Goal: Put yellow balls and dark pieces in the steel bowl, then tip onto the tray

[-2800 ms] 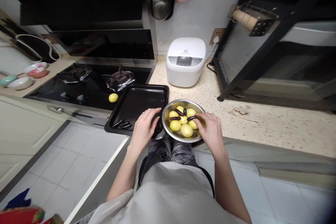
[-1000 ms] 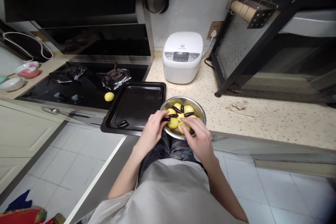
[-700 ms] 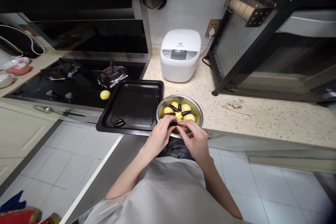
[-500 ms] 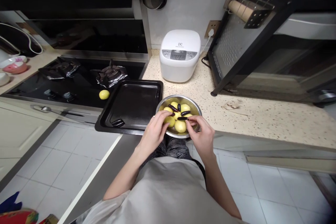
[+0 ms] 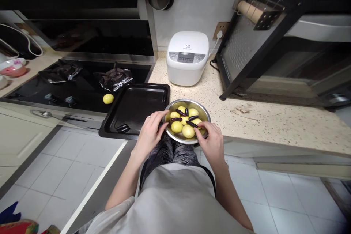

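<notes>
A steel bowl point(image 5: 205, 114) at the counter's front edge holds several yellow lemons point(image 5: 188, 131). Dark, glossy finger-shaped pieces point(image 5: 176, 119) lie between and on the lemons, fanned around a middle one. At the bowl's right side, my right hand point(image 5: 210, 135) has thumb and forefinger closed on the near end of one dark finger-shaped piece point(image 5: 191, 123). My left hand point(image 5: 152, 130) is at the left rim, thumb and forefinger apart, fingertips at the metal. To the left, a black baking tray point(image 5: 139, 109) carries a few more dark pieces point(image 5: 123, 128) in its near corner.
A single lemon point(image 5: 108, 98) sits on the black gas hob point(image 5: 85, 97), left of the tray. Behind the bowl stands a white rice cooker point(image 5: 188, 58). A black metal rack point(image 5: 238, 69) with an oven occupies the right. Crumpled brown scraps point(image 5: 241, 109) lie on the speckled counter point(image 5: 285, 124).
My left hand has drawn back left from the lemons to the bowl's rim, leaving a dark piece in place. The piece at my right fingers has tilted, its near end now lower.
</notes>
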Demonstrator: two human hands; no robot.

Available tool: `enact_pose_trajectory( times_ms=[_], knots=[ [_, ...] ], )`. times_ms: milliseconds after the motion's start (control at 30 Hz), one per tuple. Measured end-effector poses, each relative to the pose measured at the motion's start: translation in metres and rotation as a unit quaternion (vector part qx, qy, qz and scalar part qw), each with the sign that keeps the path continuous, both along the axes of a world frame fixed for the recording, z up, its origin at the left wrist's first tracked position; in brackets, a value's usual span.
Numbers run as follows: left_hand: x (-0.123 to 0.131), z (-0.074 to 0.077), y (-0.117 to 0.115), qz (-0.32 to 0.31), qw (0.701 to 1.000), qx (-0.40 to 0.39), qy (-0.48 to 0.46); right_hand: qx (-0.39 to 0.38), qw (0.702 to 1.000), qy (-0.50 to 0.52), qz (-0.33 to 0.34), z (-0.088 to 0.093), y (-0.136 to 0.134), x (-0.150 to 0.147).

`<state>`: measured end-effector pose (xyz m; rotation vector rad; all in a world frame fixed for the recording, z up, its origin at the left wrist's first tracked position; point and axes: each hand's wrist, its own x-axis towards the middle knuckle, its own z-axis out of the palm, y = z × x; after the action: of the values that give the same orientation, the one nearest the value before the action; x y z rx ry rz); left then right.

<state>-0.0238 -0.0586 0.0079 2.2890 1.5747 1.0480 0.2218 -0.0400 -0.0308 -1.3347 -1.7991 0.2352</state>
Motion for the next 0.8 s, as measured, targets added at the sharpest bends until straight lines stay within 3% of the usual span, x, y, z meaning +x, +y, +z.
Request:
enact_pose_trajectory(
  times_ms=[167, 333, 533, 800],
  knots=[
    [-0.018, -0.006, 0.020, 0.032, 0.999, -0.013, -0.013, 0.001, 1.000, 0.014, 0.006, 0.002, 0.001, 0.001],
    [-0.036, -0.007, 0.069, 0.061, 0.993, -0.053, 0.082, 0.018, 0.999, 0.029, 0.011, 0.007, 0.000, 0.001],
    [-0.031, -0.009, 0.126, 0.048, 0.973, -0.124, 0.190, 0.045, 0.998, 0.040, 0.019, 0.010, -0.004, 0.002],
    [-0.033, -0.019, 0.159, 0.019, 0.971, -0.149, 0.185, 0.057, 0.997, 0.047, 0.013, 0.011, -0.006, 0.009]
  ],
)
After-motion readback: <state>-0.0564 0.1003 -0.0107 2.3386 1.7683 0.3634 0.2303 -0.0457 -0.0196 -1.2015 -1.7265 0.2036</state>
